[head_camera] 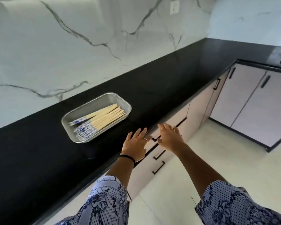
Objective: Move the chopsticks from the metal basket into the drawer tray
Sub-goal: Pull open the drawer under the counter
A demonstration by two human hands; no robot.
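Chopsticks (99, 121) in metal basket (68, 118) — left of hands | left hand (135, 142) flat, released | right hand (169, 137) released — over drawer (172, 127)

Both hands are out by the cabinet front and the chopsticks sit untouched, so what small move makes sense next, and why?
Probably pull the top drawer open by its handle. The chopsticks all lie in the basket, every drawer looks shut, and no tray shows. The right hand hovers open at that handle; the left hand is empty too.
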